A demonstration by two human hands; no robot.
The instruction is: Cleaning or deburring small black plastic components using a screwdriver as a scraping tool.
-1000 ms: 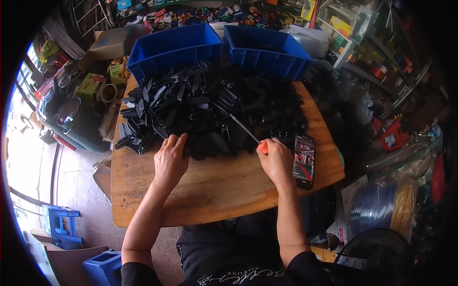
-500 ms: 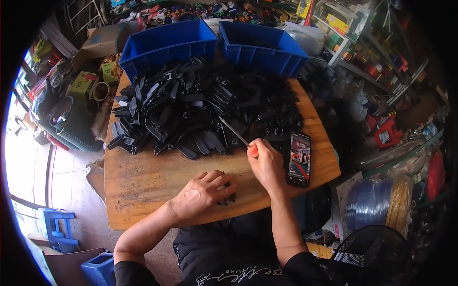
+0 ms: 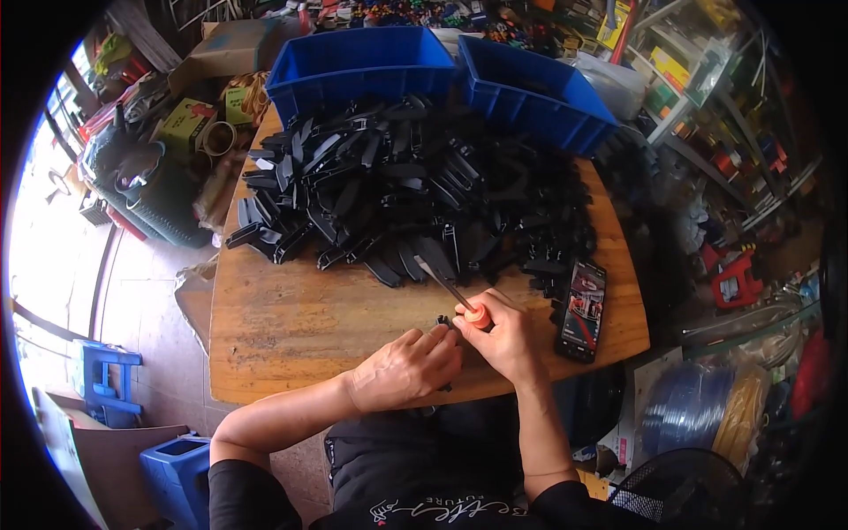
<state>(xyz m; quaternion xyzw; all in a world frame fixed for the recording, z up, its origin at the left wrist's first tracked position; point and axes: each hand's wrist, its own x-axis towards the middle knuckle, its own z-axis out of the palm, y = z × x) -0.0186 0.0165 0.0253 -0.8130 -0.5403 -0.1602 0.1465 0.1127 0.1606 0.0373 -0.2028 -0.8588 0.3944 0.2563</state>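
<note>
My right hand (image 3: 505, 337) is closed round the orange handle of a screwdriver (image 3: 452, 290), its metal shaft slanting up and left toward the pile. Beside it, near the table's front edge, my left hand (image 3: 408, 369) has its fingers curled over a small black plastic part (image 3: 443, 321). Only bits of that part show past the fingers; the rest is hidden under the hand. Beyond both hands spreads a large heap of long black plastic pieces (image 3: 353, 190) on the wooden table (image 3: 283, 327). My two hands are almost touching.
Two blue bins (image 3: 362, 75) stand behind the heap. A phone (image 3: 583, 309) with a lit screen lies to the right, alongside smaller black parts. Left of the table are cartons (image 3: 187, 124) and a blue stool (image 3: 108, 380). Wrapped coils of tubing (image 3: 689, 406) and shelving are on the right.
My right hand has come down and nearer with the screwdriver, closing in on my left hand. The left hand has shifted slightly right. The whole view has tilted a little.
</note>
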